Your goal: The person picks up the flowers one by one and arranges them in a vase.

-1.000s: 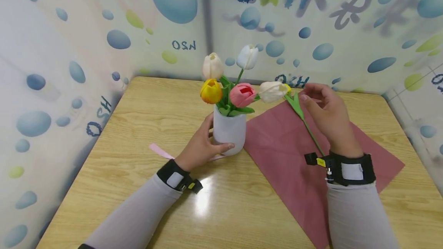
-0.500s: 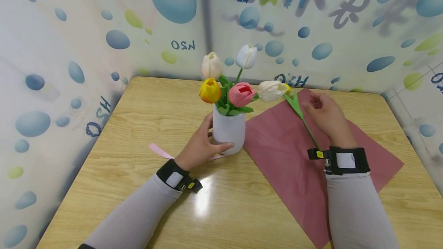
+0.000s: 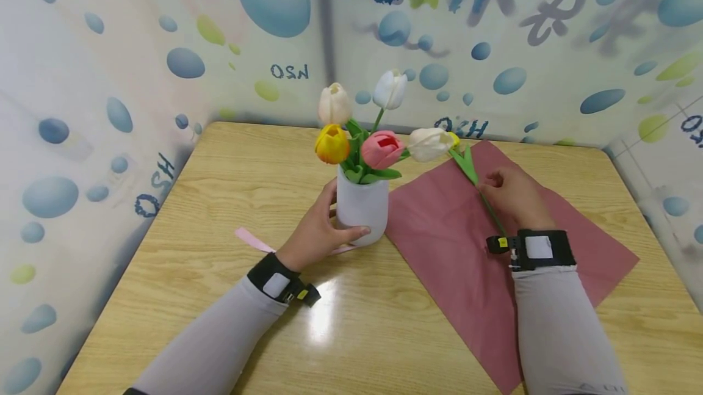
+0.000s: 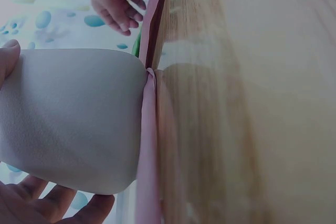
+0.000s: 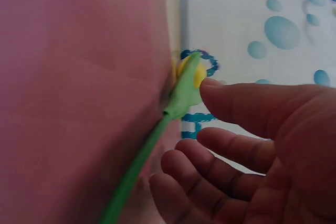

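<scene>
My left hand (image 3: 310,233) grips a white vase (image 3: 362,212) from its left side, thumb across the front. Pink, orange-yellow, cream and white tulips (image 3: 383,149) stand in it, one white bloom leaning far right. A single yellow tulip (image 5: 139,169) lies on the dark pink wrapping paper (image 3: 439,254); in the head view its bloom is mostly hidden behind the leaning white one. My right hand (image 3: 516,196) is beside that tulip's stem, just below its leaves. In the right wrist view, thumb and loosely bent fingers are spread apart, with the stem outside them.
A pink ribbon (image 3: 254,239) lies on the wooden table (image 3: 247,169), running under the vase's base. Bubble-patterned walls (image 3: 219,35) close off the table's back and sides. The wrapping paper covers much of the table's right side.
My right hand has come down and toward me, from beside the yellow tulip's leaves to its stem below them. The left hand and vase have stayed in place.
</scene>
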Tool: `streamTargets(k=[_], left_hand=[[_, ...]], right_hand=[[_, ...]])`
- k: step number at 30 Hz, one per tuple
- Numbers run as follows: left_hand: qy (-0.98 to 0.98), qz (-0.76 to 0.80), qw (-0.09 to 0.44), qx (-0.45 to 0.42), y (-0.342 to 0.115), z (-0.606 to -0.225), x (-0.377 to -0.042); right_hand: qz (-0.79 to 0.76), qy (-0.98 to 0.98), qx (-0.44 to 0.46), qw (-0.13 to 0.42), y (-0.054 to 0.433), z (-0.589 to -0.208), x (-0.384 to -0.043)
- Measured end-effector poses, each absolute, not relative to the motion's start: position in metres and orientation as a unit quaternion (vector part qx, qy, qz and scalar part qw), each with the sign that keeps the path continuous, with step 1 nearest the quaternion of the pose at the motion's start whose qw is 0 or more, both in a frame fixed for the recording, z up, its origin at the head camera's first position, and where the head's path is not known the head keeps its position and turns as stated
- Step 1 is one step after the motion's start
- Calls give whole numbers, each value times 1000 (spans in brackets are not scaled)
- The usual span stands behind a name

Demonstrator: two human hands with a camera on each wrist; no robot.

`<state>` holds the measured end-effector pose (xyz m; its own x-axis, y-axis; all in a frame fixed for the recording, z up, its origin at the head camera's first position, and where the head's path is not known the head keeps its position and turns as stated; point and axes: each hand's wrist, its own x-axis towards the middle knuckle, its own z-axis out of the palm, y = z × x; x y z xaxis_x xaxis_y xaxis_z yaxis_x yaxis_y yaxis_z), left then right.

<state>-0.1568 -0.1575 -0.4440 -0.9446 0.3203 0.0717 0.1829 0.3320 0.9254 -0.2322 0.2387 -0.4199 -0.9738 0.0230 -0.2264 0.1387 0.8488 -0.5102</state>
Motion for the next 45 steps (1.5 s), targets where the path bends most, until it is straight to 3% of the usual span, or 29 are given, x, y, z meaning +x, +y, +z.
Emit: streamTargets(k=[9, 45], left_hand=[[815, 555, 61, 156, -158, -445, -157], [815, 555, 64, 153, -158, -445, -158]], right_hand=[[-284, 947, 60, 135, 239, -432, -234], [-269, 956, 38, 111, 237, -431, -234]])
